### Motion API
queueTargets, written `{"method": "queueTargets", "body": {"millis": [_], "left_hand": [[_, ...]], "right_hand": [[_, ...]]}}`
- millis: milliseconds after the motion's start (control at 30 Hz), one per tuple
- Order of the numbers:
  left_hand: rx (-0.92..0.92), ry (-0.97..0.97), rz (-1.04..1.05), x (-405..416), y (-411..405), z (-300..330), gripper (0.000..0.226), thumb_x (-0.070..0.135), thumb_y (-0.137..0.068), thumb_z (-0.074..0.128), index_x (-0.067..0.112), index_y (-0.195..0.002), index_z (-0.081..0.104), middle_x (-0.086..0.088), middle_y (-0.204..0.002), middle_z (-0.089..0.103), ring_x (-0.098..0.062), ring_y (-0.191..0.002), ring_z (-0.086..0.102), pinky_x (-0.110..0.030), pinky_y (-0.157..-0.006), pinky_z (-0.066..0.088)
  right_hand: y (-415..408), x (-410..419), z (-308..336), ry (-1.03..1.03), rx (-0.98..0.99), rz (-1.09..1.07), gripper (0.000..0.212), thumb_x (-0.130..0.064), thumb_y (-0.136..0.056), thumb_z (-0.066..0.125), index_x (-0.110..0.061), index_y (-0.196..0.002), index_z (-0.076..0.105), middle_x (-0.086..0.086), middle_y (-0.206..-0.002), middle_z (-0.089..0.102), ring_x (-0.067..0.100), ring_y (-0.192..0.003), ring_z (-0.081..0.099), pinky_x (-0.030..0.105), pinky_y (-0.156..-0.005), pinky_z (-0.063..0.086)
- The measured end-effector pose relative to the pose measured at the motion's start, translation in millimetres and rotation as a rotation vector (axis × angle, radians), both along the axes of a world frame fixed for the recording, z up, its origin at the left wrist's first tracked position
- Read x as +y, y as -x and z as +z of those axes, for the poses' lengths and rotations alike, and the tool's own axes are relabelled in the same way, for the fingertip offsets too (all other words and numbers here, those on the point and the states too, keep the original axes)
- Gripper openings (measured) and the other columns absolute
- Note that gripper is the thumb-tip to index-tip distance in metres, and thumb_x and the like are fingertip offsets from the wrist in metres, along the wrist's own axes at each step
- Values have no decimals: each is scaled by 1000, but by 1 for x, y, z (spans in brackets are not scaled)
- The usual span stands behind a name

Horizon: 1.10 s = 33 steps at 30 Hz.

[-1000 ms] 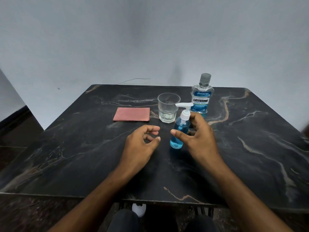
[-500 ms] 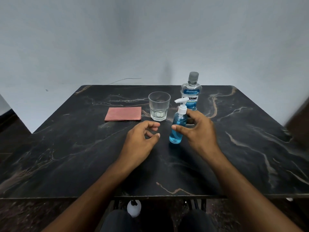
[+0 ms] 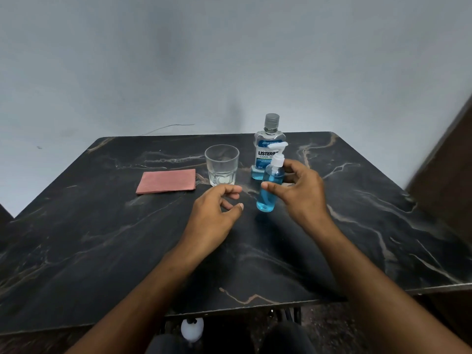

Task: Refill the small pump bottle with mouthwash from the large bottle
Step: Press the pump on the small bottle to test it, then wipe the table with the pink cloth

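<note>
Lying flat toward the far left of the black marble-patterned table (image 3: 102,238), a folded pink cloth (image 3: 167,184) sat apart from everything else. Just right of it stood a clear, faceted drinking glass (image 3: 221,165), apparently with only a little liquid at its bottom.

Nearer than the glass, the left hand (image 3: 213,213) hovered over the tabletop with fingers loosely curled and thumb extended, holding nothing; a clear gap separated it from the bottle on its right.

That small clear pump bottle of blue liquid with a white pump head (image 3: 270,186) was the task's thing. Its long axis ran near-to-far in a tilt, base toward the viewer, pump top leaning away and to the right. The right hand (image 3: 298,190) gripped it from the right, thumb across the front of the body and fingers curled round the back. Whether the base touched the table could not be told.

Behind it, at the far edge, stood the large clear mouthwash bottle with a grey cap and blue label (image 3: 268,146), upright and capped.

Judging by this, the free left hand was better placed to unscrew the pump head.
</note>
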State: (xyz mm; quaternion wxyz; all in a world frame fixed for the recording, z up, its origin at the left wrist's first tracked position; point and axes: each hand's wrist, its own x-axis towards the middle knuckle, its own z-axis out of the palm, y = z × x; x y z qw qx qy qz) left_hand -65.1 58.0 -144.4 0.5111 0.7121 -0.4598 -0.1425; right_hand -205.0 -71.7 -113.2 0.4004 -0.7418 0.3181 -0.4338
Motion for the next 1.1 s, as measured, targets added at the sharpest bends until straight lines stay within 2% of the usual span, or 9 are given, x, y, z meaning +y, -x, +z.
{"method": "queueTargets", "body": {"millis": [100, 200, 267, 400, 600, 800, 867, 933, 1100], "left_hand": [[1, 3, -17, -15, 5, 4, 32, 17, -91, 74, 25, -121, 68, 10, -110, 69, -3, -82, 65, -7, -73, 47], [1, -5, -37, -32, 11, 8, 36, 17, -91, 74, 24, -126, 66, 8, -114, 67, -7, -87, 66, -17, -84, 52], [-8, -5, -37, -41, 13, 8, 38, 16, -91, 74, 23, -127, 65, 8, -116, 66, -9, -88, 66, -22, -87, 54], [-59, -11, -22, -50, 14, 4, 40, 18, -90, 74, 24, -128, 63, 11, -119, 63, -8, -91, 64, -13, -79, 47], [-78, -28, 11, -46, 4, 1, 38, 16, -91, 72, 26, -128, 63, 11, -115, 65, -7, -89, 65, -14, -79, 48], [-73, -35, 26, -35, -9, -1, 33, 16, -93, 72, 26, -123, 64, 12, -109, 67, -4, -82, 65, -10, -72, 49], [-73, -39, 23, -33, -10, 0, 34, 17, -93, 72, 26, -124, 65, 12, -110, 67, -6, -84, 65, -11, -74, 48], [-92, -41, 17, -30, -11, 1, 33, 17, -92, 72, 27, -123, 65, 12, -109, 67, -8, -84, 65, -10, -74, 47], [-141, -47, 35, -13, -23, 2, 33, 18, -91, 75, 31, -120, 66, 14, -108, 67, -6, -84, 65, -6, -72, 44]], "right_hand": [[4, -22, 3, -8, 24, -69, 50, -10, -71, 88, -16, -116, 68, -7, -102, 73, 4, -89, 69, 26, -79, 60], [7, -45, 5, -19, 35, -132, 48, -9, -71, 87, -13, -116, 69, 0, -104, 74, 16, -94, 70, 39, -85, 60], [10, -59, 5, -27, 49, -172, 48, -9, -73, 86, -12, -117, 68, 2, -106, 73, 17, -95, 69, 40, -86, 60], [10, -86, 3, -55, 57, -248, 49, -8, -76, 84, -11, -121, 66, 5, -112, 71, 19, -99, 67, 41, -91, 58], [-3, -107, 0, -91, 45, -289, 62, -5, -78, 81, -13, -134, 57, 5, -127, 65, 19, -109, 63, 41, -98, 54], [-13, -114, -8, -91, 77, -320, 60, -7, -78, 81, -13, -133, 56, 5, -128, 64, 17, -107, 61, 39, -97, 53], [-14, -116, -12, -61, 104, -325, 54, -8, -79, 81, -13, -128, 59, 4, -124, 65, 14, -101, 60, 34, -91, 53], [-13, -116, -13, -44, 126, -328, 52, -9, -80, 80, -12, -127, 59, 4, -123, 65, 18, -104, 62, 29, -87, 51], [-7, -108, -7, -88, 231, -319, 78, -10, -76, 84, -12, -143, 44, 9, -138, 54, 25, -123, 56, 38, -101, 50]]}}
